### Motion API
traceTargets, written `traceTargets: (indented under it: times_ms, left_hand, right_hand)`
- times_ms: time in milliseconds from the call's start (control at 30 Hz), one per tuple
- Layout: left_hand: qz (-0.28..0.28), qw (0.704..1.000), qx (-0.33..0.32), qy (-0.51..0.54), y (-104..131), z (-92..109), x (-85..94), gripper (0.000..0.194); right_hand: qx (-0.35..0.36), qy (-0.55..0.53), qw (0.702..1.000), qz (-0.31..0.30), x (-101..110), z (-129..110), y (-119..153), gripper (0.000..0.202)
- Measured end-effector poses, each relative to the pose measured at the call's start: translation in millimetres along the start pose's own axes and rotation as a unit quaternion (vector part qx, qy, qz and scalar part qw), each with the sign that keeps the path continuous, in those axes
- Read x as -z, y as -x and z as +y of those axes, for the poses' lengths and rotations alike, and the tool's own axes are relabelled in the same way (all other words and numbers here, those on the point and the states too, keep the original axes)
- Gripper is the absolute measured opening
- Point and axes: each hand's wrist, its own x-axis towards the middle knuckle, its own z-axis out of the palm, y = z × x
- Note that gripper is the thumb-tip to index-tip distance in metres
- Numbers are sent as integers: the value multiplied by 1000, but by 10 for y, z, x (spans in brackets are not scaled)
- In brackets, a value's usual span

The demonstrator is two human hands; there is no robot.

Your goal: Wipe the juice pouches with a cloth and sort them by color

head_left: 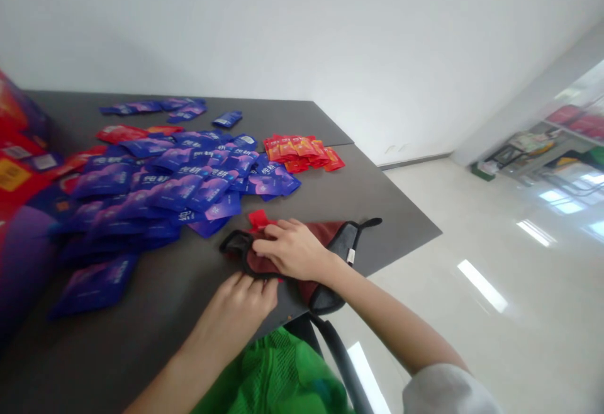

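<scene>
Right hand (292, 250): lies palm down on top of the pouch, fingers stretched toward the packets and pressing the fabric flat; it grips nothing that shows.
Left hand (243, 297): lies palm down at the near edge of the pouch, fingers together and bent, tips touching the fabric just beside the right hand; whether they pinch the edge cannot be told.
Pouch (325, 238): dark red fabric with black trim, flat on the grey table (155, 313), directly under the right hand and just beyond the left fingertips.
Long axis: runs from the black end beyond the right fingertips to the black strap (368, 222) past the right wrist, roughly across the line of both forearms.
Nearer hand: the right hand covers the middle of the pouch; the left reaches only its near edge.
Red packet (258, 218): just past the right fingertips, touching the pouch; whether it lies on or partly inside cannot be told.
Blue packets (179, 181): a loose heap beyond and to the left of both hands, apart from the pouch.
Red packets (302, 150): a small row further beyond the right hand, well apart.
Hidden: the pouch opening, covered by the right hand.
Cut off: red and purple boxes (19, 175) at the left border, blurred.
Unclear: print on the packets; the white tag (350, 255) by the right wrist.
</scene>
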Motion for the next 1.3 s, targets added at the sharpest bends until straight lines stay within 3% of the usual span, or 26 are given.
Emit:
traceTargets:
  times_ms: [167,267,400,567,633,733,867,967,1067,1167,1300]
  left_hand:
    - [41,997,-54,-29,44,5,-7,35]
    - [32,999,-29,-8,130,53,6,44]
    - [33,999,12,-16,240,168,82,53]
    - [-15,999,28,-1,259,257,201,47]
    - [-20,999,29,-19,254,273,200,46]
    - [9,999,31,-33,249,280,146,44]
    - [25,999,21,-30,233,282,89,42]
    - [26,999,36,-31,222,319,85,45]
    - [30,997,63,-18,217,356,96,48]
    - [13,999,47,-5,202,341,124,45]
    - [30,999,34,12,169,265,162,44]
  right_hand:
    - [-42,52,998,-12,-103,348,-319,24]
    - [-76,50,996,-9,-18,467,-400,25]
    - [-57,1,997,57,203,228,-148,27]
    - [68,-15,997,-12,175,-193,137,18]
    - [69,0,997,-30,67,-166,48,20]
    - [30,34,998,-33,-80,65,-239,23]
    - [-30,54,998,-24,-65,330,-508,22]
    - [-42,29,998,29,138,231,-403,24]
    - [8,8,999,46,289,-32,-137,22]
    - [53,11,998,-11,209,-150,18,18]
    - [-12,53,998,-32,-40,115,-108,22]
